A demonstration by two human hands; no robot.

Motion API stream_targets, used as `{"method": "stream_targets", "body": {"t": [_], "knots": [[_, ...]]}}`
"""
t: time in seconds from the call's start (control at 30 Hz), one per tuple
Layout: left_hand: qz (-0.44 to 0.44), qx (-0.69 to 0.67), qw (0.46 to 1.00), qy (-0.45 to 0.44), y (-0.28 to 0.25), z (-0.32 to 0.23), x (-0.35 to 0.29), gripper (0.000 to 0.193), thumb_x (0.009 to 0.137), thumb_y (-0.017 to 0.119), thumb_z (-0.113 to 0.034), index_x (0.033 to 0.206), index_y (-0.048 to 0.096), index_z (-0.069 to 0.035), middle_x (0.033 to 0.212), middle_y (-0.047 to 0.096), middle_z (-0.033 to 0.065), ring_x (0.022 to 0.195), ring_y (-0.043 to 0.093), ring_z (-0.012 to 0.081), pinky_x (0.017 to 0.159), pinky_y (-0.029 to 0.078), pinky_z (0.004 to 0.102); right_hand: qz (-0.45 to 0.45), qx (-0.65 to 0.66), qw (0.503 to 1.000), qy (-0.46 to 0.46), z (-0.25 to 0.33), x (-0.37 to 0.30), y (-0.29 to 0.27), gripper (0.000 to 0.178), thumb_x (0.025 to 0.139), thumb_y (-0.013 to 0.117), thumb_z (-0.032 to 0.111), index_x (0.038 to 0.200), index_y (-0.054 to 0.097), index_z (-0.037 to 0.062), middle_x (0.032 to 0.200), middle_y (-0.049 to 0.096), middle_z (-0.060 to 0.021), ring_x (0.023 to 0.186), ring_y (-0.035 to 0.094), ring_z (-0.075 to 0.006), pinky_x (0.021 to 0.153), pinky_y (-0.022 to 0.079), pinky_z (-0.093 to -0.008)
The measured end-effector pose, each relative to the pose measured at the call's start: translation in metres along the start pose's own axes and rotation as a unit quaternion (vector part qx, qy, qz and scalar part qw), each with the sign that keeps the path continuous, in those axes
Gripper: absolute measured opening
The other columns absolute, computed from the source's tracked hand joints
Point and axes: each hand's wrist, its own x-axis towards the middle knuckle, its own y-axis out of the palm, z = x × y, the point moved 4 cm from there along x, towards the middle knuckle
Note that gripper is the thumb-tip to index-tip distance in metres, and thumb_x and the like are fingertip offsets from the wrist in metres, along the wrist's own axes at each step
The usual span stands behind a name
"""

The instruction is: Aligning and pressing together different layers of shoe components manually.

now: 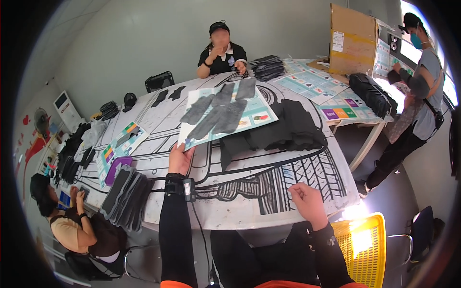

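My left hand (181, 159) grips the lower left corner of a printed sheet (263, 106), white and teal with small pictures. The sheet is raised and tilted above the table. On it lie several flat, dark grey fabric pieces (228, 115), long and slightly bent like socks. Just beyond its right edge, partly hidden under it, is a pile of black fabric pieces (293, 127) on the table. My right hand (307, 204) hovers over the near table edge with fingers curled together and nothing visible in them.
The white table (230, 218) bears black line drawings. Dark fabric stacks (126, 197) stand by a purple tray (116, 170) on the left. A yellow basket (362, 249) is at my right. One person (223, 55) sits opposite, another (79, 225) left; a third (422, 81) stands right.
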Motion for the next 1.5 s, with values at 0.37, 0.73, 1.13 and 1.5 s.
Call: {"method": "stream_targets", "body": {"t": [0.37,0.73,1.13,1.5], "knots": [[-0.09,0.072,0.993,0.037,-0.131,-0.08,0.032,0.03,0.111,0.043,-0.006,0.137,0.047,0.007,0.133,0.062,0.024,0.117,0.069,0.0388,0.1,0.064,0.0471,0.009,-0.002,1.0,0.006,0.005,0.001,0.001,0.012,0.097,0.072,0.014,0.099,0.074,0.0016,0.074,0.071,-0.0095,0.06,0.066,-0.017,0.059,0.05,-0.0293],[-0.285,0.783,0.518,0.194,-0.019,-0.084,0.04,0.053,0.086,0.073,-0.021,0.135,0.061,-0.004,0.136,0.059,0.0201,0.13,0.054,0.0398,0.116,0.038,0.0577,-0.003,-0.062,0.998,0.027,-0.002,-0.002,-0.008,0.012,0.096,0.073,0.014,0.098,0.074,0.0023,0.072,0.071,-0.0098,0.061,0.067,-0.0174,0.059,0.051,-0.0298],[-0.065,0.859,0.443,0.247,0.018,0.002,-0.001,0.032,0.095,0.062,-0.032,0.112,0.077,-0.01,0.14,0.057,0.0163,0.142,0.043,0.0395,0.12,0.015,0.0765,0.022,-0.006,1.0,0.022,-0.003,0.003,0.006,0.01,0.1,0.069,0.009,0.1,0.073,-0.0002,0.07,0.065,-0.0012,0.064,0.06,-0.006,0.061,0.048,-0.0239],[-0.041,0.863,0.432,0.26,0.025,-0.008,-0.128,0.034,0.094,0.063,-0.033,0.091,0.079,-0.003,0.121,0.065,0.017,0.13,0.052,0.0397,0.119,0.02,0.0764,0.003,0.008,1.0,0.01,-0.006,0.001,-0.002,0.012,0.098,0.072,0.013,0.098,0.073,0.002,0.067,0.064,-0.0068,0.056,0.057,-0.0141,0.056,0.046,-0.0293]]}}
